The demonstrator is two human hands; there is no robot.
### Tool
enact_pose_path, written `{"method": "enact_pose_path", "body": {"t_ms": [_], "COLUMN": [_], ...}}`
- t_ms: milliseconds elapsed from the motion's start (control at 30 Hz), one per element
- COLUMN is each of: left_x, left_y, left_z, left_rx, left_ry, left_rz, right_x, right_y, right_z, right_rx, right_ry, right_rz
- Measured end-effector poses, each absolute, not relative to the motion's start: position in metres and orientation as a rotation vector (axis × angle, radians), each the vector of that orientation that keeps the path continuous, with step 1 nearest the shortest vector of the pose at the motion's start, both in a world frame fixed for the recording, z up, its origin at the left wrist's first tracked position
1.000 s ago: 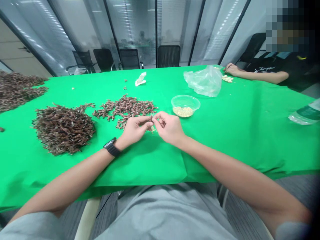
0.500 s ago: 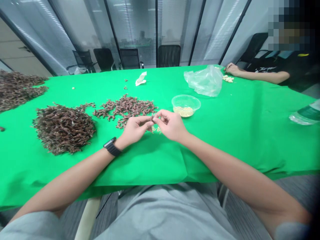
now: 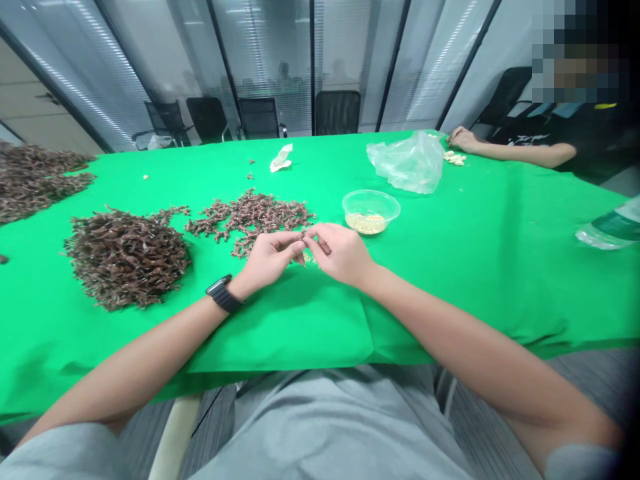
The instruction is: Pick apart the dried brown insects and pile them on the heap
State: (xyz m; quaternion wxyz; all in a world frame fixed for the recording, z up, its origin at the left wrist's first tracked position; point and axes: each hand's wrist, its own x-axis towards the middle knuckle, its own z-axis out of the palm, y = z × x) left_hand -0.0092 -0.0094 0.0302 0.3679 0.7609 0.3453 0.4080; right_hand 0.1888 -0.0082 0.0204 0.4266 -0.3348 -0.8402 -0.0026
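Beneath a glass-partitioned room, a table covered in bright green cloth is filling my remote view. Inward from the middle of its near edge, a tiny brown twig-like piece is showing, mostly hidden, between the pinching fingertips of the left hand and right hand. Small pale-yellow grains are lying below; more are thinly covering the bottom of a round clear plastic tub. I am judging plenty remains: a large rounded brown twiggy heap is standing toward the left edge.
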Motion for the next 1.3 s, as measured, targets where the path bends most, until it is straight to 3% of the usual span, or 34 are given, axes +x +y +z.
{"method": "enact_pose_path", "body": {"t_ms": [333,733,1300], "left_x": [-0.011,-0.011,-0.006], "left_y": [-0.004,-0.005,0.000], "left_z": [0.024,0.025,0.019], "left_rx": [1.907,1.926,1.667], "left_ry": [0.814,0.848,0.759], "left_rz": [1.037,1.029,1.115], "right_x": [0.191,0.183,0.183], "right_y": [-0.008,-0.009,-0.009], "right_z": [0.023,0.020,0.025], "right_rx": [-0.812,-0.892,-0.899], "right_ry": [-2.245,-2.005,-1.935], "right_rz": [-0.206,0.223,0.307]}}
